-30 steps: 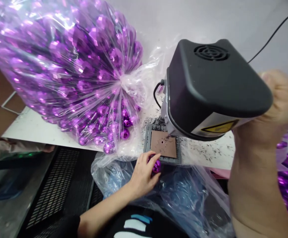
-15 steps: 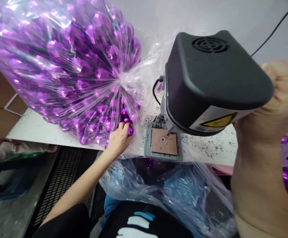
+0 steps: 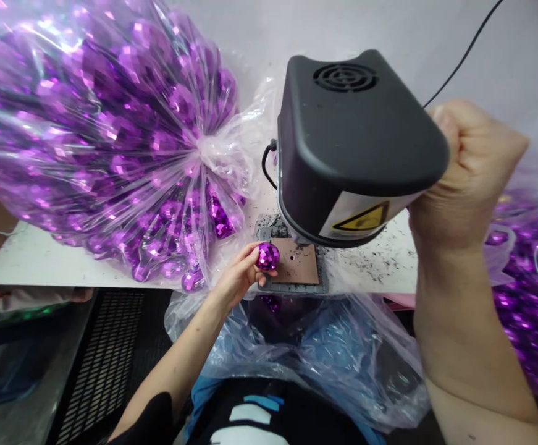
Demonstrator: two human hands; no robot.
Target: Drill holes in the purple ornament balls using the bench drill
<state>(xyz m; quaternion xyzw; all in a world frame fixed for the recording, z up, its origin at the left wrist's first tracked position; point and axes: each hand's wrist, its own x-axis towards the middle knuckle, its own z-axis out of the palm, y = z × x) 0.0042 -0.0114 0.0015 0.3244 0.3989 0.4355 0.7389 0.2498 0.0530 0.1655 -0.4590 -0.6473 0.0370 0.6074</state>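
My left hand [image 3: 243,275] pinches a shiny purple faceted ball ornament [image 3: 267,256] between thumb and fingers. The ball is at the left edge of a brown square plate [image 3: 303,272] with a small hole, which lies on a grey base [image 3: 320,288]. Above the plate stands a black machine head [image 3: 356,142] with a round vent and a yellow warning label. My right hand [image 3: 475,154] is closed in a fist at the machine's right side, around its handle, which the fist and housing hide.
A big clear bag [image 3: 111,136] of purple balls, knotted at its neck, fills the left of the white table [image 3: 32,259]. Dark scraps litter the table around the base. More purple balls [image 3: 532,309] are at the right. Clear plastic [image 3: 365,352] covers my lap. Another person's sleeve [image 3: 13,303] shows at left.
My left hand has moved right from the bag's torn side to the brown plate, bringing a purple ball with it. The right hand stays at the machine; the whole view has shifted.
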